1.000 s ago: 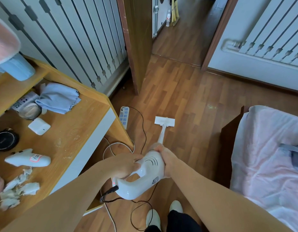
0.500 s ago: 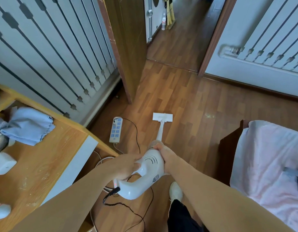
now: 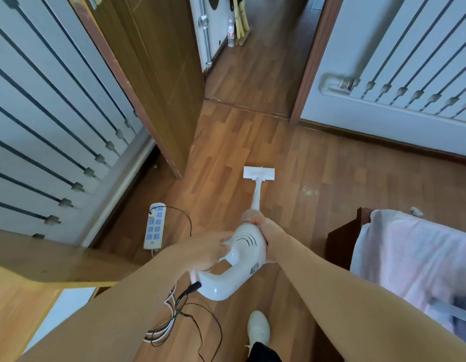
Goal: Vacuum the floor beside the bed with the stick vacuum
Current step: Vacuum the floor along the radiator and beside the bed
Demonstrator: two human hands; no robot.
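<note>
The wooden floor (image 3: 318, 178) ran from the bed (image 3: 415, 257) at the right toward an open door (image 3: 153, 74). The white stick vacuum (image 3: 242, 259) stood between them, its head (image 3: 259, 173) flat on the boards. The left hand (image 3: 208, 249) was wrapped around its handle, and the right hand (image 3: 268, 236) was closed on its body. A power strip (image 3: 154, 226) lay to the left.

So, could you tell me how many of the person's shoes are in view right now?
1. A single white shoe is on the wood floor at the bottom centre, just behind the vacuum body. The other foot may be out of frame.
</note>
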